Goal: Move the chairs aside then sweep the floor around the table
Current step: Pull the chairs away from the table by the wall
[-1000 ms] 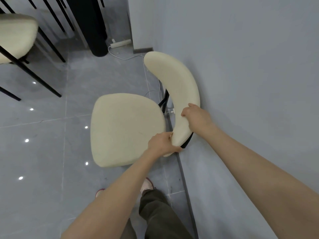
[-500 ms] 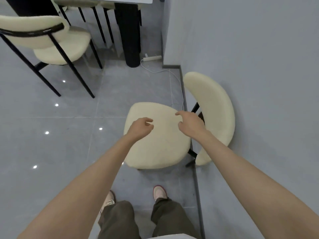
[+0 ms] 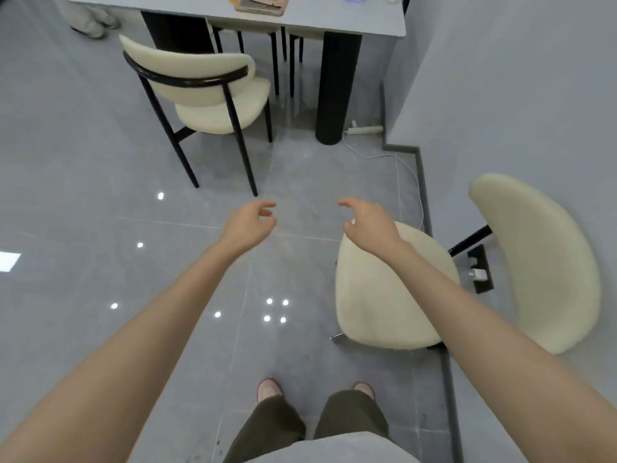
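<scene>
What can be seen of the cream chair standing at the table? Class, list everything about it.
The cream chair stands upright on the grey tiled floor, back toward the camera, facing the table. It has a round padded seat, a curved padded backrest backed by a black band, and thin black legs that look like metal. Only the floor touches it.

Your near cream chair (image 3: 377,305) stands upright at right, backrest to the wall; the second chair (image 3: 217,111) stands far left by the grey table (image 3: 334,21).
</scene>
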A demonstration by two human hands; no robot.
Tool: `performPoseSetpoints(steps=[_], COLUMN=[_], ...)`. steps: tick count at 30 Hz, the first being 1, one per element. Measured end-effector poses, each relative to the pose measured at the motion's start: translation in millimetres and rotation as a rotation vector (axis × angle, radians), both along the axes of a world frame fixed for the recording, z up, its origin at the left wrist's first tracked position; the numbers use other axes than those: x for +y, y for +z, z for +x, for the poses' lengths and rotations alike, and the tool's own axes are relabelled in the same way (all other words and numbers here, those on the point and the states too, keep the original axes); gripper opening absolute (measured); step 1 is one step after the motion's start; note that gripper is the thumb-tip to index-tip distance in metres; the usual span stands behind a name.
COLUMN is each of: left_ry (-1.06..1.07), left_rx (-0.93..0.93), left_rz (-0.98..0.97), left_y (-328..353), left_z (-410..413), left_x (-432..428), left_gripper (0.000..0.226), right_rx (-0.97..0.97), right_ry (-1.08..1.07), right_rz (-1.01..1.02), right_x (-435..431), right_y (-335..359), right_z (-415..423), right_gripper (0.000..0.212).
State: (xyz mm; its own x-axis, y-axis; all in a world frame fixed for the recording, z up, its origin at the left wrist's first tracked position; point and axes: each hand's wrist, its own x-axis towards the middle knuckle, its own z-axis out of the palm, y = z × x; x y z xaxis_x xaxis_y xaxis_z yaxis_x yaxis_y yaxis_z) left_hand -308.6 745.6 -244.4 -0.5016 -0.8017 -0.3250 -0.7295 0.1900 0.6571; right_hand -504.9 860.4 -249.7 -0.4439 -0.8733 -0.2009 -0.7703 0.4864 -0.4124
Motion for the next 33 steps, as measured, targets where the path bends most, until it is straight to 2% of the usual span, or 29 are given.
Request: performPoseSetpoints(steps=[10,19,32,33], left_ry=[0.073,0.022,-0.027,-0.024], left_rx=[0.069,-0.031,-0.144,-0.163], left_rz=[-0.073,-0.231,-0.250,-0.221], left_y=[21.2,2.6,-29.2,-36.6], left_z=[67.5,40.0,28.4,30.2], left_x=[-123.9,-269.0,-459.5,-502.5], left_gripper=[0.042,0.058,0.074,0.075], right_rx=[-0.013,-0.043,-0.096,-0.107], right_ry=[0.097,0.129,0.225,0.209], right_rz=[-0.067,-0.102,-0.050,-0.026], right_x=[-135.5,-285.3,-483.7,-526.7], right_y=[22.0,1.1,-24.4,-30.5], right_z=[57.4,40.5,26.1,30.1], right_gripper=[0.049,0.051,0.057,0.058])
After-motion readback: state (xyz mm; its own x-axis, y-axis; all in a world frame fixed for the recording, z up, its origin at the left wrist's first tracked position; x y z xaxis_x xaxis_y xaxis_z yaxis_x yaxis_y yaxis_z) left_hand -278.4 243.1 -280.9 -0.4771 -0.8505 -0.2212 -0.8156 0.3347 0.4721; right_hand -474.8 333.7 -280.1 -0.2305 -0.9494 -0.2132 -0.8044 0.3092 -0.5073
